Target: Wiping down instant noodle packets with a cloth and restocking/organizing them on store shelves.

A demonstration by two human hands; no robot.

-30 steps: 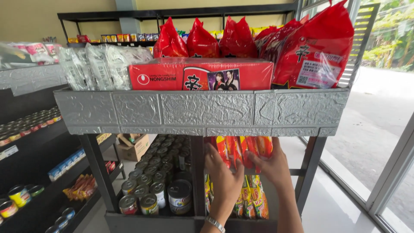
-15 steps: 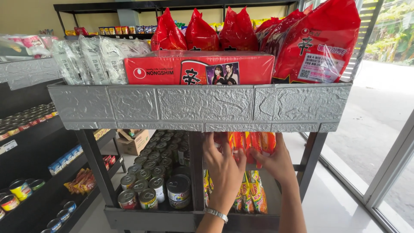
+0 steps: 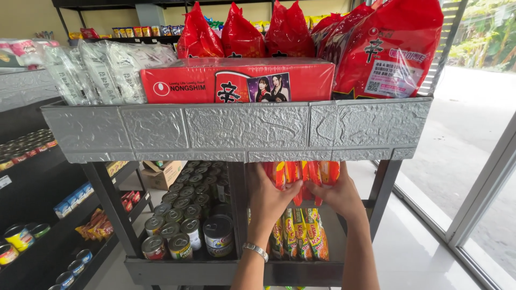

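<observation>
Left hand (image 3: 267,197) and right hand (image 3: 339,196) both clasp bunch of orange-red packets (image 3: 301,174), held under grey shelf (image 3: 236,131), above yellow packets (image 3: 298,236) beside cans (image 3: 185,225). Packets likely light, soft, crinkly, slippery film; grip bunch from both sides, mid-height.

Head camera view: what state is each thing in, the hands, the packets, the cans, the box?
Left hand: closed on the orange-red packets, wrist in a bracelet.
Right hand: gripping the same packets from the other side.
Orange-red packets: upright, bunched between both hands under the grey shelf edge.
Yellow packets: standing in a row below.
Cans: upright, sealed, in rows.
Red box: closed, lying flat.
Red bags: sealed, upright.
</observation>
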